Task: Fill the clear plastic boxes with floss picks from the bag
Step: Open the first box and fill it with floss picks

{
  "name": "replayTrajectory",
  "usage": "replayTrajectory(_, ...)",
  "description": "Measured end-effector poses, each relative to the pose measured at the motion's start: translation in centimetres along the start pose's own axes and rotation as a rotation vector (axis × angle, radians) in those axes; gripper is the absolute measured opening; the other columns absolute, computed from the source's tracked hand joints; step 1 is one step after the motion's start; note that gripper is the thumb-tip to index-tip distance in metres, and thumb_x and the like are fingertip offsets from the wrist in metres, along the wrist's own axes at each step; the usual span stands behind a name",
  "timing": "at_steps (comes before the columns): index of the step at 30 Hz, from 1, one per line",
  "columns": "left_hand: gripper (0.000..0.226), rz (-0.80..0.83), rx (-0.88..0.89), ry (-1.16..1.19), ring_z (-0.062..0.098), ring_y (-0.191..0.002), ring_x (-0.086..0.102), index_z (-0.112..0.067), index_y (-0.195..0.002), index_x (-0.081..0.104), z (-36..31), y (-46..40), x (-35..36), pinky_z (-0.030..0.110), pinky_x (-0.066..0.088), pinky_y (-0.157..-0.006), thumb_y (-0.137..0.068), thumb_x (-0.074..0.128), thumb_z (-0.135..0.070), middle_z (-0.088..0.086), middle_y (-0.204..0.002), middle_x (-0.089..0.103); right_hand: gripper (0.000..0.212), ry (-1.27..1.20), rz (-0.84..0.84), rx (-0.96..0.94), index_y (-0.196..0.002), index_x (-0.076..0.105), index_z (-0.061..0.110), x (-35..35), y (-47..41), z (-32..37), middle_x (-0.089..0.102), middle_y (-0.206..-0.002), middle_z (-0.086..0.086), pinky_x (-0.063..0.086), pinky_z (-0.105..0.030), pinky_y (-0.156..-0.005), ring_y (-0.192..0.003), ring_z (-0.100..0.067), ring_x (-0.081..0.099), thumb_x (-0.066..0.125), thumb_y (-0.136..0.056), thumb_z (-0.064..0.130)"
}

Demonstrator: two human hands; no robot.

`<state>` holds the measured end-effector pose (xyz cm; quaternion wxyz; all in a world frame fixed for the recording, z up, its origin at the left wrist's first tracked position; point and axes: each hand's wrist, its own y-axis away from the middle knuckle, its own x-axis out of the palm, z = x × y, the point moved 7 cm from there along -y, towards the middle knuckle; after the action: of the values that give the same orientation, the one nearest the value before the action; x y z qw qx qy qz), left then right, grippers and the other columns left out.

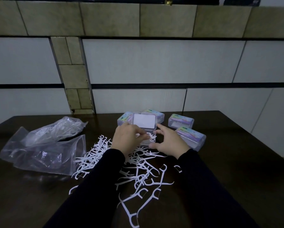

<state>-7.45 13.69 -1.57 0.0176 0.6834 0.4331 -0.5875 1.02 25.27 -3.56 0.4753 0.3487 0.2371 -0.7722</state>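
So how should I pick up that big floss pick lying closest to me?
Pinch the floss pick by its long thin handle, coming straight down from above. It lies flat on the table, and the handle sticks out free of the pile, away from the forked floss end.

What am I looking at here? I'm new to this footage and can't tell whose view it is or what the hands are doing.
There is no machine: a camera worn on a person's head looks down at their own hands over a dark table. The left hand pinches a few floss picks above an open clear box, whose lid stands up behind. The right hand steadies that box with spread fingers. Loose floss picks lie scattered in front, plastic bags to the left, and four closed boxes behind and to the right.
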Motion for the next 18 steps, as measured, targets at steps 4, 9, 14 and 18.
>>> replayTrajectory(4, 0.026, 0.088, 0.0, -0.028, 0.012, -0.104, 0.046, -0.033, -0.105, 0.073, 1.3, -0.1, -0.7, 0.032, 0.041, -0.09, -0.093, 0.051, -0.043, -0.015, -0.109, 0.068, 0.094, 0.019, 0.005, 0.003, -0.152, 0.018, 0.025, -0.1, 0.1, 0.0, 0.047, -0.145, 0.008, 0.032, -0.037, -0.11, -0.135, -0.016, 0.039, 0.076, -0.079, 0.03)
replayTrajectory(9, 0.035, 0.236, 0.056, 0.14, 0.006, -0.118, 0.033, -0.031, -0.123, 0.064, -0.6, 0.9, -0.7, 0.032, 0.032, -0.103, -0.091, 0.049, -0.025, -0.021, -0.13, 0.056, 0.09, 0.014, 0.024, -0.017, -0.152, 0.019, 0.025, -0.4, 0.5, 0.4, 0.046, -0.145, 0.006, 0.032, -0.037, -0.11, -0.136, -0.016, 0.039, 0.075, -0.081, 0.027)
replayTrajectory(14, 0.034, 0.275, 0.103, 0.065, -0.001, -0.1, 0.032, -0.033, -0.124, 0.063, -2.2, 1.0, 0.2, 0.021, 0.031, -0.088, -0.094, 0.048, -0.029, -0.021, -0.118, 0.058, 0.089, -0.009, 0.03, -0.021, -0.152, 0.019, 0.027, -0.5, 0.7, 0.4, 0.046, -0.146, 0.005, 0.034, -0.04, -0.111, -0.136, -0.017, 0.039, 0.074, -0.082, 0.027)
replayTrajectory(18, 0.031, 0.142, 0.122, 0.064, 0.0, -0.097, 0.036, -0.03, -0.114, 0.07, -1.7, 0.9, -0.9, 0.017, 0.029, -0.086, -0.09, 0.051, -0.022, -0.019, -0.119, 0.064, 0.091, -0.003, 0.036, 0.0, -0.152, 0.017, 0.026, -0.6, 0.8, 0.3, 0.044, -0.147, 0.005, 0.032, -0.038, -0.111, -0.136, -0.017, 0.038, 0.074, -0.082, 0.025)
